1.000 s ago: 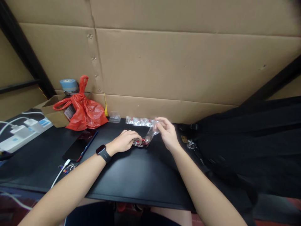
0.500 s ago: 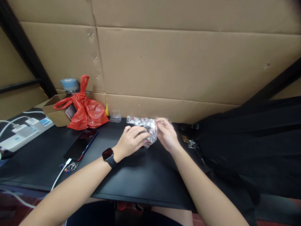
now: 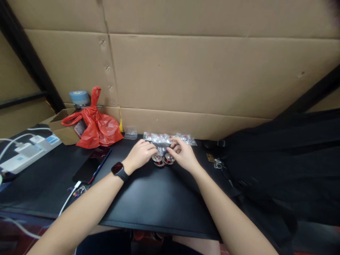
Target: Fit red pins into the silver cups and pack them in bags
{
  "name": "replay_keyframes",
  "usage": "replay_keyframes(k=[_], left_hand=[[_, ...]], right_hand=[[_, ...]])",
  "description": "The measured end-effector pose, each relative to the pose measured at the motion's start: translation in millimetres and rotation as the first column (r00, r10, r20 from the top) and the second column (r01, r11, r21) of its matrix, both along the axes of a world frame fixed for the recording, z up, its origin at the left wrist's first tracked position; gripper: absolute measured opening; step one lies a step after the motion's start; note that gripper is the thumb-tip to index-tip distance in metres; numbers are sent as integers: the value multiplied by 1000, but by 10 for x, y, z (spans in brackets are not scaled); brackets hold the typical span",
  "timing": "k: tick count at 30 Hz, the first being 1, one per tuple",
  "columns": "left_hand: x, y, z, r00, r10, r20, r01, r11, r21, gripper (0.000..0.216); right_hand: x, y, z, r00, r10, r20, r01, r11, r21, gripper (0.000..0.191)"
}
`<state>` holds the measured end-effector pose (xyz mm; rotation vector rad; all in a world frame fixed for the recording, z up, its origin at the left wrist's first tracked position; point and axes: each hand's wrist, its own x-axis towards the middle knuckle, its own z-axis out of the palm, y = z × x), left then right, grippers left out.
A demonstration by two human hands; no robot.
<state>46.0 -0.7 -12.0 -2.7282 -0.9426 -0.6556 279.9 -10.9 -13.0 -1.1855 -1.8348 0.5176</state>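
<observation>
Two round metal spools (image 3: pixel 157 158) with red cores sit on the black table, close together just below my fingertips. My left hand (image 3: pixel 141 153), wearing a watch, has its fingers curled at the edge of a small clear plastic bag (image 3: pixel 160 148) behind the spools; the fingertips are partly hidden. My right hand (image 3: pixel 183 152) is beside the right-hand spool, thumb and forefinger apart with a gap between them. Behind both hands, a row of clear packets (image 3: pixel 188 139) with shiny round pieces inside lies along the cardboard wall.
To the left are a red plastic bag (image 3: pixel 99 129), a cardboard box (image 3: pixel 65 132), a blue-lidded jar (image 3: pixel 79 96), a phone (image 3: pixel 92 164) and a white power strip (image 3: pixel 32 152). An empty-looking clear bag (image 3: pixel 130 132) lies near the wall. Keys (image 3: pixel 217 163) and black fabric (image 3: pixel 265 159) are at right.
The bunched plastic packets between my hands no longer show there. Two bare spools now show on the table. My right hand's thumb and forefinger have come apart; my left hand has shifted slightly left.
</observation>
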Motion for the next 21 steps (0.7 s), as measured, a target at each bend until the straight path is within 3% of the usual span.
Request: replay_keyframes(k=[3,6,9,11,16,21], left_hand=[[-249,196,-3,970,234,69,-233,972,-28,28],[-471,356,-92,877,465,118,-460,885,-72,35],[-581,462,-233,792,607,62,-597,791,-133,39],[-606,506,-310,780,626,1,-617,768,-174,40],[-625,540,-367,804,590,-72,-589,775,-228,40],[-499,436,-306,833,554,10,-548,827,-127,41]], right_hand=[[60,33,6,997,-63,39,62,998,24,27],[151,91,-20,992,-96,88,90,994,65,23],[234,158,-73,987,-95,133,84,993,89,20],[272,191,-102,983,-93,157,81,993,85,20],[327,224,-116,977,-93,194,82,995,62,18],[384,252,-111,971,-121,205,111,992,60,19]])
